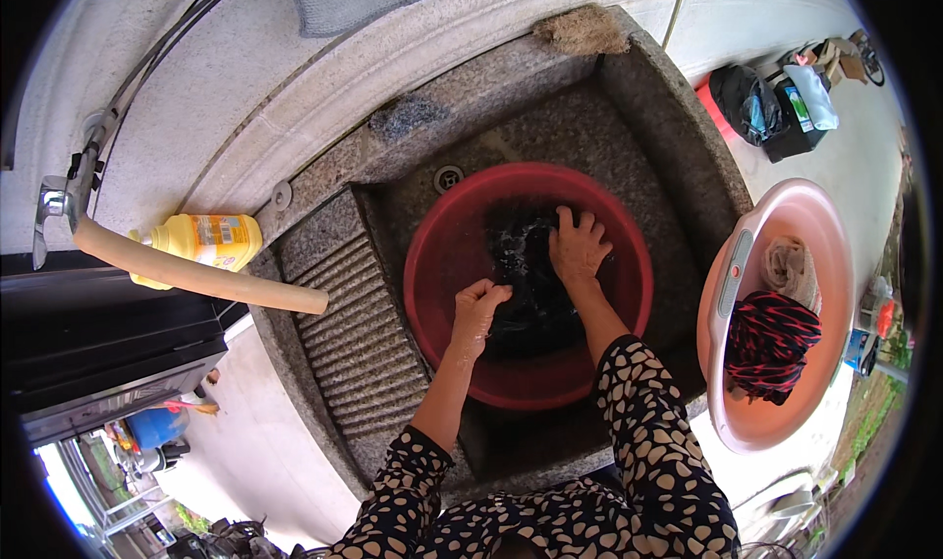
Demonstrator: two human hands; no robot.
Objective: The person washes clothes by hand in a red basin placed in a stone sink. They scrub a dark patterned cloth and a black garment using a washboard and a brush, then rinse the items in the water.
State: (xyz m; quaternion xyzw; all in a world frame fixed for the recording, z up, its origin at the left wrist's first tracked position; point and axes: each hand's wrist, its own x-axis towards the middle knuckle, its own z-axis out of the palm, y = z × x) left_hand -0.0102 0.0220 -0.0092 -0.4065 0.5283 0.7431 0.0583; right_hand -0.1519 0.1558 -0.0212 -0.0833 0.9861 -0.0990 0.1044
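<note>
A yellow bottle [208, 245] sits left of a ribbed washboard [359, 348]; the left hand [476, 315] curls its fingers closed, whether on fabric I cannot tell; dark wet cloth [527, 289] lies in the red tub [432, 264]; the right hand [580, 252], fingers spread, is at its right edge.

A stone laundry sink [678, 117] by a pale wall [221, 78], with a pink oval tub [720, 363] to its right.
A ribbed washboard [349, 338] fills the sink's left part; a beige hose [187, 264] runs from the lever tap [52, 202] and ends above the ribs, passing in front of a yellow jug [224, 233]. A round drain [448, 178] shows in the sink floor, and a brown fibrous scrubber [582, 30] lies on the far rim. The tub holds a black-and-red patterned cloth [771, 343] and a pale cloth [789, 269]. Farther right sits a black bag [739, 99].
</note>
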